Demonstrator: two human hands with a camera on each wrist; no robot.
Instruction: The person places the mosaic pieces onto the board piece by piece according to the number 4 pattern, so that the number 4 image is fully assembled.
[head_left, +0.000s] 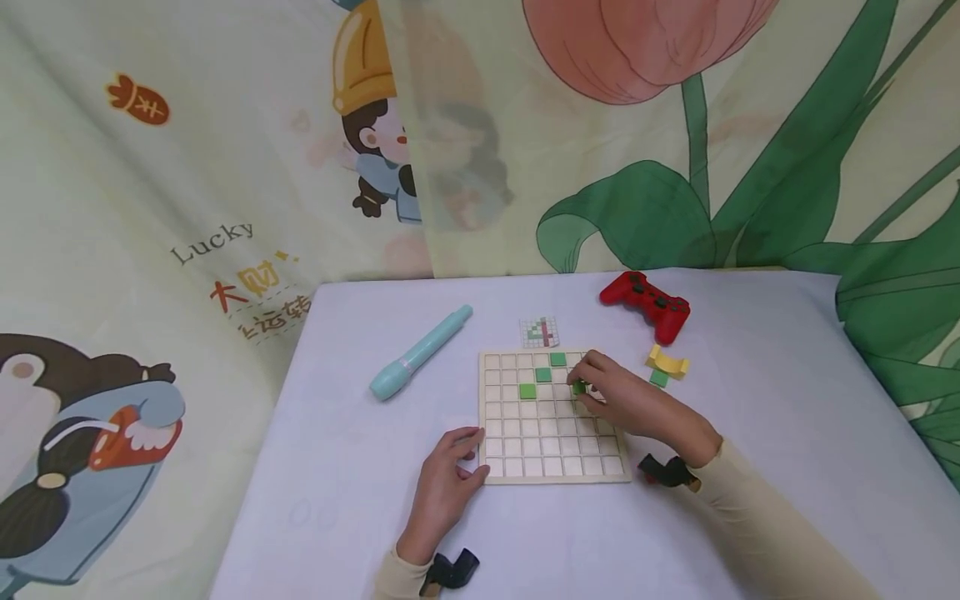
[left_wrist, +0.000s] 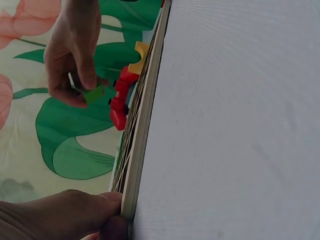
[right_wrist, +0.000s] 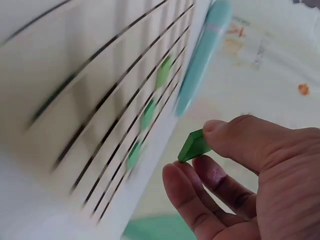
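Note:
My right hand (head_left: 626, 396) pinches a small green tile (right_wrist: 194, 146) between thumb and fingertips, over the right upper part of a pale wooden grid board (head_left: 555, 477). In the right wrist view the tile is tilted and its flat face shows. Three green tiles lie in the board's squares in a diagonal row: an upper tile (head_left: 558, 359), a middle tile (head_left: 543, 375) and a lower tile (head_left: 528, 391). At the board's left edge, near its front corner, rests my left hand (head_left: 444, 483); its thumb (left_wrist: 95, 206) and a finger touch the edge.
Behind the board lies a small pattern card (head_left: 540, 332). A teal flashlight-shaped object (head_left: 422, 353) is at the left. To the right are a red game controller (head_left: 647, 305), a yellow curved block (head_left: 667, 362) and a loose green tile (head_left: 659, 378). Printed curtains hang behind the table.

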